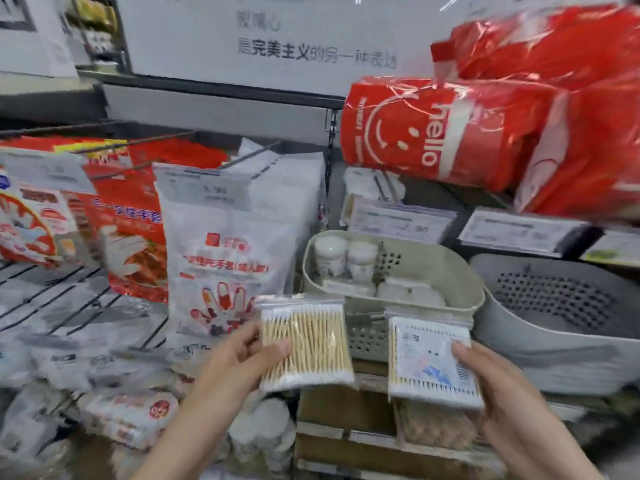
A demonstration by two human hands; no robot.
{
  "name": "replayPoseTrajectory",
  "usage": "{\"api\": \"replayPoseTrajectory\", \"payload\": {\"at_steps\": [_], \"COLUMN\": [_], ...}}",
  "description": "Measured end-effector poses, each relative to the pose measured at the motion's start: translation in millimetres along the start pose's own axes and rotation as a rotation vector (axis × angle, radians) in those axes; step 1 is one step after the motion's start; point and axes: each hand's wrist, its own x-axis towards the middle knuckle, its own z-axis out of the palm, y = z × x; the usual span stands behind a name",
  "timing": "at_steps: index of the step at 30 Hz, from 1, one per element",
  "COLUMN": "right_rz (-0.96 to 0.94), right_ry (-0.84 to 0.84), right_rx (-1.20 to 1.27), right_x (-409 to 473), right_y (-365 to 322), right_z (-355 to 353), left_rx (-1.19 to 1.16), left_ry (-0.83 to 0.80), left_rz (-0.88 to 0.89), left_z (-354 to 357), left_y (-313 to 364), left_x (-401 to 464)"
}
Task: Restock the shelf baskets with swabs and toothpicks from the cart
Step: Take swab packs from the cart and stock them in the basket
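My left hand grips a clear packet of wooden cotton swabs by its left edge. A second swab packet, this one with a printed label, is held in my right hand by its right edge. Both packets hover just in front of a beige shelf basket, which holds two white round tubs and flat white packs. A grey perforated basket stands to its right, and what I see of its inside holds nothing.
Hanging glove packs in white and red fill the shelf to the left. Red "hello" tissue bags sit above the baskets. Price tags hang behind them. More packaged goods lie low at the left, by a cardboard box.
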Motion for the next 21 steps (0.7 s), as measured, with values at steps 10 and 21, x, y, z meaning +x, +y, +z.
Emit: {"api": "replayPoseTrajectory", "payload": {"at_steps": [10,21], "right_rz": [-0.395,-0.686], "right_ry": [0.239,0.194], "right_rx": [-0.162,-0.336], "right_x": [62.9,120.8], "right_y": [-66.1,-75.9], "right_z": [-49.3,-53.8], "left_rx": [0.3,0.853], "left_ry": [0.03,-0.114], "left_rz": [0.271,0.093], "left_z": [103.0,169.6], "left_y": [45.6,19.0], "left_x": [81.4,181.0]}}
